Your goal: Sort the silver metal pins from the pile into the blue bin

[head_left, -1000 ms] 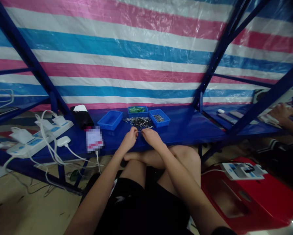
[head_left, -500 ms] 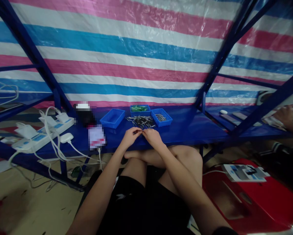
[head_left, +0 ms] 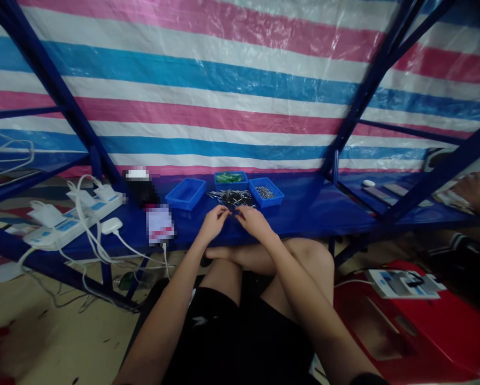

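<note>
My left hand [head_left: 215, 223] is at the near edge of a loose pile of small black and silver pin-like pieces [head_left: 232, 198], thumb and fingers closed in a pinch. Just across a narrow gap, my right hand [head_left: 254, 221] is pinched in the same way. Whatever sits between the fingertips of either hand is too small to make out. Behind the pile a blue tray [head_left: 231, 184] holds green pieces. To its right, another blue tray [head_left: 278, 200] contains small silvery pins. The blue tray on the left [head_left: 185, 194] has nothing visible in it.
A white power strip [head_left: 69, 224] with chargers and tangled cables lies on the left of the blue table [head_left: 316, 208]. Near it is a blurred-out device [head_left: 160, 222] on a cable. Blue frame bars slant up both sides. A red box [head_left: 416, 321] stands low right; another person's hand [head_left: 472, 190] is far right.
My hands have moved slightly apart, opening a gap between fingertips that were together before. The trays and pile stay in place; the view has shifted slightly.
</note>
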Motion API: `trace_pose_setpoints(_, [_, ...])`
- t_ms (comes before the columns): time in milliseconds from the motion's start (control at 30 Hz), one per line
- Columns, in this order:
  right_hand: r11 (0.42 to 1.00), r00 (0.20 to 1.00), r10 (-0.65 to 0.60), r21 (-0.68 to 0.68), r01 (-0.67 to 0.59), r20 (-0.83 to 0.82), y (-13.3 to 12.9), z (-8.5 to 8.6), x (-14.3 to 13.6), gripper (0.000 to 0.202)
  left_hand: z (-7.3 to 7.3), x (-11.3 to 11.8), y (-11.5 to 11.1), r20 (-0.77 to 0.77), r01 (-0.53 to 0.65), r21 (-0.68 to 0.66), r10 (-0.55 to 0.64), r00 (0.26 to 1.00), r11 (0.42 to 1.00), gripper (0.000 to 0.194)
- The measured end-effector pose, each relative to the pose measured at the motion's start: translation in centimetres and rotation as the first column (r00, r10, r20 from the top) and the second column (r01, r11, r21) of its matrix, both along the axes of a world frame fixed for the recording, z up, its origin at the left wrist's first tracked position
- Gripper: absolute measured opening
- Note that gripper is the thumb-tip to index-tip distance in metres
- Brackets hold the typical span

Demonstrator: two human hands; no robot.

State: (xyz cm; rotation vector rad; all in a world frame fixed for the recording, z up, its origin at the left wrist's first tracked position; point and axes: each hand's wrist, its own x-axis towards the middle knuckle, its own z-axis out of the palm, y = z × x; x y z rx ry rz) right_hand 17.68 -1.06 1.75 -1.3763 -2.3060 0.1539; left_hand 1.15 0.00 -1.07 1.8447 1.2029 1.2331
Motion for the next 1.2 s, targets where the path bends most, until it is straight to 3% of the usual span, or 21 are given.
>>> trace_pose_setpoints(133, [0.995,0.988,0.047,0.093,-0.034,-0.15,0.0,0.2,-0.1,0.029,-0.2,0.1,-0.1,-0.099,0.031,-0.006,-0.031,0.995,1.0,0.022])
trace_pose_setpoints(433, [0.996,0.98,0.063,0.067,-0.052,-0.188,0.6,-0.4,0.1,0.028,-0.1,0.2,-0.3,-0.229,0.1,0.055,-0.085,0.97,0.993,0.022])
trace_pose_setpoints(567, [0.995,0.988,0.068,0.079,-0.057,-0.139,0.7,-0.3,0.3,0.02,-0.3,0.2,-0.2,-0.251,0.076,0.113,-0.045,0.967,0.991,0.024])
trace_pose_setpoints(833, [0.995,0.991,0.023,0.098,-0.01,-0.134,0.9,-0.3,0.4,0.016,-0.2,0.1,-0.1,-0.093,-0.007,0.107,0.017,0.996,0.994,0.027])
trace_pose_setpoints(1067, [0.999,0.999,0.032,0.001,-0.032,-0.01,0.4,-0.8,-0.3,0.022,0.1,-0.1,-0.2,0.037,-0.016,0.065,0.014,0.999,0.998,0.023])
trace_pose_setpoints(1200, [0.998,0.993,-0.018,0.062,0.026,-0.118,0.1,-0.1,-0.3,0.026,-0.1,-0.1,-0.1,0.099,0.031,-0.009,-0.03,0.995,0.999,0.022])
